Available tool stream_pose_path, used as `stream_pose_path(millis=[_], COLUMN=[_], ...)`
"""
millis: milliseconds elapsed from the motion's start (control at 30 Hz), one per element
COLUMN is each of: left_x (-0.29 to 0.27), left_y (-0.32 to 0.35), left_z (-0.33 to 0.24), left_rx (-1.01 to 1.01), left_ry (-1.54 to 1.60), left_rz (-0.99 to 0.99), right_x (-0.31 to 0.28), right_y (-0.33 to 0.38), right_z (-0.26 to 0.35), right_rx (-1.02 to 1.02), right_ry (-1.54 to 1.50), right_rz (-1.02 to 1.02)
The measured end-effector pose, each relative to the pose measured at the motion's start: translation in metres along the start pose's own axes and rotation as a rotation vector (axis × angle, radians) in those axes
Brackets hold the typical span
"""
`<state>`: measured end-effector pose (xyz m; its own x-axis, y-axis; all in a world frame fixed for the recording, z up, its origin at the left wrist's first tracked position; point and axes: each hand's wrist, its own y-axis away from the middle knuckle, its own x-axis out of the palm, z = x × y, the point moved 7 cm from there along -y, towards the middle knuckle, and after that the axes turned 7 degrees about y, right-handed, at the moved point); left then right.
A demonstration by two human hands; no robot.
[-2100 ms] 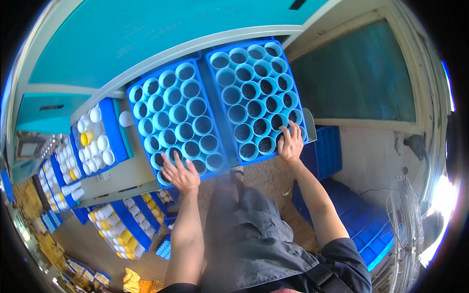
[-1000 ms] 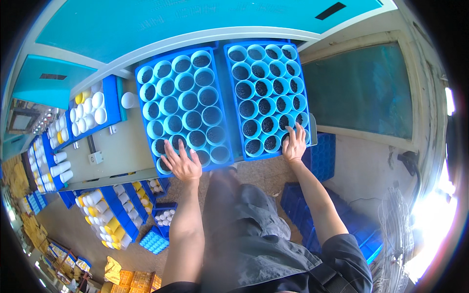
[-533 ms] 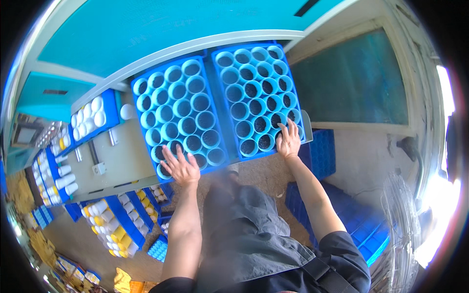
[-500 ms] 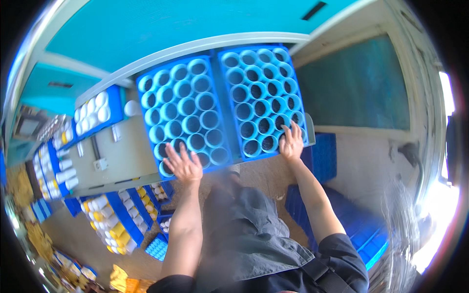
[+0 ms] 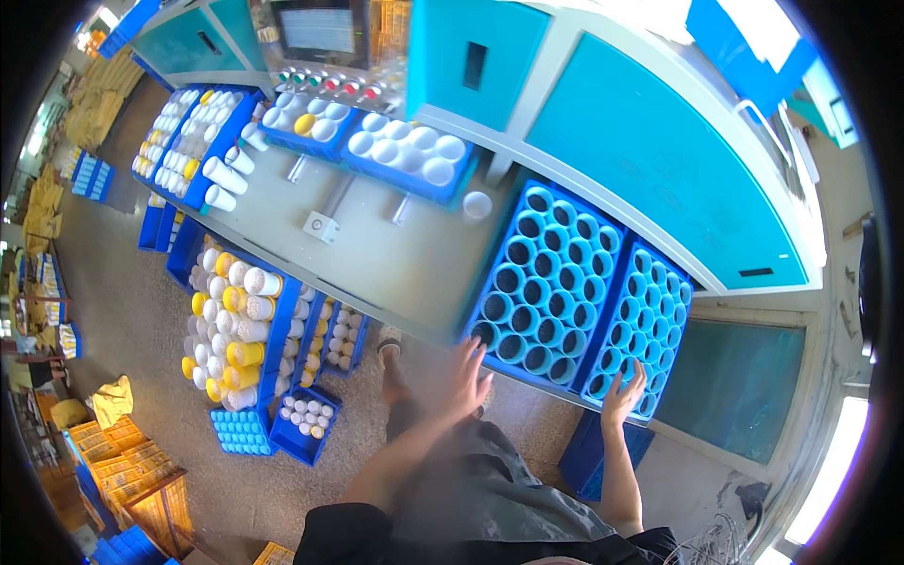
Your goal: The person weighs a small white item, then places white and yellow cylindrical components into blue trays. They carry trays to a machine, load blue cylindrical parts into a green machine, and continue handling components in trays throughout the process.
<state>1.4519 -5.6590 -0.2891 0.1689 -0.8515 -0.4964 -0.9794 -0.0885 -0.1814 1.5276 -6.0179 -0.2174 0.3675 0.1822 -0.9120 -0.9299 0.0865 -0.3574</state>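
Two blue trays lie side by side at the near edge of the bench [image 5: 405,273]; with the middle of your view as the dial's centre, your left tray [image 5: 516,369] is at 3 o'clock and the right tray [image 5: 591,400] between 3 and 4. Both are packed with upright light-blue cups [image 5: 556,303], dark inside. Your left hand [image 5: 461,381], at 6 o'clock, has its fingers spread at the left tray's near-left corner; your right hand [image 5: 621,395], at 4, reaches with loose, parted fingers over the right tray's near edge. Neither visibly grips anything, though your left is too blurred to tell whether it touches the rim.

I'd judge the step in hand to be steadying or shifting these trays by their near edges; the next move calls for an even push, keeping every cup upright.

Farther out, a lone white cup [image 5: 477,205] stands toward 12, a blue tray [image 5: 400,179] of white cups at 11, a teal cabinet door [image 5: 659,160] at 2.
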Motion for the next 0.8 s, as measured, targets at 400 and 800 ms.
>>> stream_pose_path(millis=[400,800], left_x=[-0.256,-0.508], left_y=[0.014,-0.001], left_z=[0.198,0.284], left_rx=[-0.322,-0.333], left_ry=[-0.087,-0.782], left_rz=[0.067,-0.330], right_x=[0.066,0.118], right_y=[-0.225,-0.295], right_z=[0.590,0.726], right_rx=[-0.439,-0.512], right_ry=[-0.580,-0.107], right_rz=[0.402,0.117])
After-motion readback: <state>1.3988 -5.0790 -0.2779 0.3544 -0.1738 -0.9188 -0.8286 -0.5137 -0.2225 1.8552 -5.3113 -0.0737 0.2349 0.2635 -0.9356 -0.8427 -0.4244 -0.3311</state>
